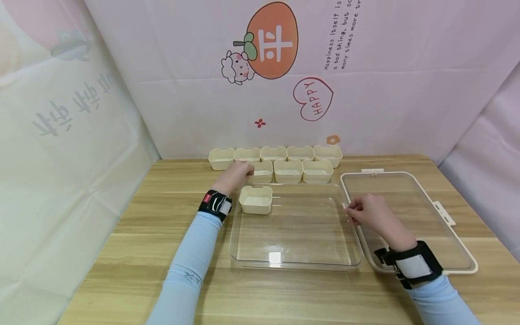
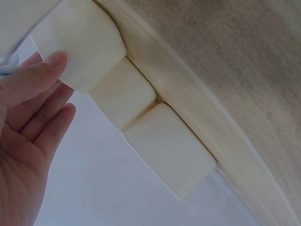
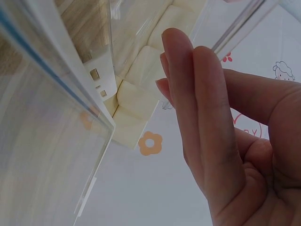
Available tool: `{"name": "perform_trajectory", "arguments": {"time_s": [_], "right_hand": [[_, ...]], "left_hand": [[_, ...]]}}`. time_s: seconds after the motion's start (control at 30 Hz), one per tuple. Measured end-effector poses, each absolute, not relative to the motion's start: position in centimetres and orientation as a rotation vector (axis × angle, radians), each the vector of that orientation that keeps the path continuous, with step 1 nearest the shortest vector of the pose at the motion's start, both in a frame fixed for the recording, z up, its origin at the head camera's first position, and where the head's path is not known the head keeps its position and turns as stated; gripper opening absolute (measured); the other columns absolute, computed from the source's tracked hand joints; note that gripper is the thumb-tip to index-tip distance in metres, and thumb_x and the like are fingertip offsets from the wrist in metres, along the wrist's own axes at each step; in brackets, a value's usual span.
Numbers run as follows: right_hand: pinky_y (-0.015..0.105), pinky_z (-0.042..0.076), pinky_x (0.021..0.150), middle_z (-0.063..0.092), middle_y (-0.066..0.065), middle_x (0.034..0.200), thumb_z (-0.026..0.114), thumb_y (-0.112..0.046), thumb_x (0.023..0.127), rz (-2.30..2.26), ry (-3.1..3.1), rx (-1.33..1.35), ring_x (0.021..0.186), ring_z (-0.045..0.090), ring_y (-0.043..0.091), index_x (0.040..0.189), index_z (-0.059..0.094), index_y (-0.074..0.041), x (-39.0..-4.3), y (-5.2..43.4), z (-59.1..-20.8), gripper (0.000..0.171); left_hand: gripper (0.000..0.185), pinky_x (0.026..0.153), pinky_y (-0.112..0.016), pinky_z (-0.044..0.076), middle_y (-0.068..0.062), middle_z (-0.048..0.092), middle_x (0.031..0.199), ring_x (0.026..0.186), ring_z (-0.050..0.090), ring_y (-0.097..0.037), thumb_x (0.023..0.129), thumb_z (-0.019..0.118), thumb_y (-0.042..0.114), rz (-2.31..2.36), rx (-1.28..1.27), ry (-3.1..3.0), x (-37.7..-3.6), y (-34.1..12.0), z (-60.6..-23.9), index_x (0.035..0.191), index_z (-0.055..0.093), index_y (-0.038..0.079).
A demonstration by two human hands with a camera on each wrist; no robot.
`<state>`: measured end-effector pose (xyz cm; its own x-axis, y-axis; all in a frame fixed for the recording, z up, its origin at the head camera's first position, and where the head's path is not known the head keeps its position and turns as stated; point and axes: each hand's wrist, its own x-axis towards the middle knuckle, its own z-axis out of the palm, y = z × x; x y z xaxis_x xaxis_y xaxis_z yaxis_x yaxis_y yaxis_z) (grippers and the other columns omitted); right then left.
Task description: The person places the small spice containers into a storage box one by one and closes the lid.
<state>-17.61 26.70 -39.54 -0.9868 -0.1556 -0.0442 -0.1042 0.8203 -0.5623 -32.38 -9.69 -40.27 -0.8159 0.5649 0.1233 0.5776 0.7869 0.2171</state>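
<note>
1. The left hand [image 1: 237, 175] reaches to the near row of small cream cups, its fingers on the leftmost cup [image 1: 260, 172] of that row; the left wrist view shows the fingers [image 2: 35, 82] nearly straight against the cup's side, not curled round it.
2. That cup stands on the wooden table [image 1: 134, 234], just behind the far edge of the clear tray [image 1: 294, 264].
3. One cream cup [image 1: 256, 199] already sits inside the tray, in its far left corner.
4. The right hand [image 1: 371, 214] rests at the tray's right rim, fingers close together and touching the edge; the right wrist view shows them fairly straight.
5. Two more cups [image 1: 302, 171] complete the near row, and a back row of five cups [image 1: 276, 154] lines the wall.
6. A clear lid with a cream frame [image 1: 451, 221] lies flat to the right of the tray, just beside it.
</note>
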Motion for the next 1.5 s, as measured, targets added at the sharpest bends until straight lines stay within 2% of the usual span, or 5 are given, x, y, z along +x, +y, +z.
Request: {"name": "perform_trajectory", "arguments": {"time_s": [0.17,0.47,0.77,1.17,1.5], "right_hand": [[0.023,0.051,0.052,0.070,0.004,0.070,0.063,-0.015,0.089,-0.895,2.902,-0.192,0.057,0.063,0.008,0.083,0.069,0.000,-17.5,26.7,-39.5,0.017],[0.024,0.050,0.052,0.069,0.004,0.068,0.064,-0.015,0.088,-0.870,2.936,-0.222,0.055,0.063,0.008,0.082,0.069,0.000,-17.3,26.4,-39.3,0.016],[0.025,0.048,0.052,0.068,0.001,0.065,0.064,-0.015,0.088,-0.829,2.970,-0.264,0.054,0.060,0.007,0.080,0.069,-0.002,-17.3,26.4,-39.4,0.016],[0.024,0.047,0.050,0.066,0.000,0.063,0.063,-0.013,0.088,-0.799,2.998,-0.304,0.053,0.058,0.007,0.080,0.069,0.000,-17.4,26.5,-39.2,0.016],[0.025,0.047,0.050,0.067,0.002,0.064,0.064,-0.012,0.087,-0.818,2.979,-0.303,0.053,0.060,0.009,0.079,0.068,0.000,-17.1,26.3,-39.2,0.015]], "left_hand": [[0.013,0.071,-0.030,0.048,-0.008,0.067,0.087,0.079,0.057,-0.017,0.084,0.059,-0.006,-0.386,-0.929,-2.904,-32.3,-9.8,-40.3,0.089,0.067,0.003],[0.020,0.077,-0.031,0.050,-0.007,0.068,0.089,0.084,0.060,-0.018,0.082,0.058,-0.010,-0.390,-0.914,-2.873,-32.4,-10.0,-40.1,0.089,0.068,0.005],[0.022,0.078,-0.031,0.051,-0.008,0.068,0.090,0.084,0.060,-0.019,0.083,0.054,-0.012,-0.479,-0.884,-2.876,-31.7,-10.1,-38.8,0.089,0.067,0.004],[0.027,0.080,-0.031,0.050,-0.008,0.067,0.090,0.084,0.059,-0.020,0.075,0.057,-0.016,-0.457,-0.846,-2.877,-30.7,-9.9,-37.1,0.089,0.067,0.005],[0.025,0.080,-0.031,0.051,-0.006,0.067,0.087,0.083,0.060,-0.019,0.080,0.054,-0.015,-0.380,-0.902,-2.796,-29.9,-9.8,-36.3,0.087,0.068,0.005]]}}
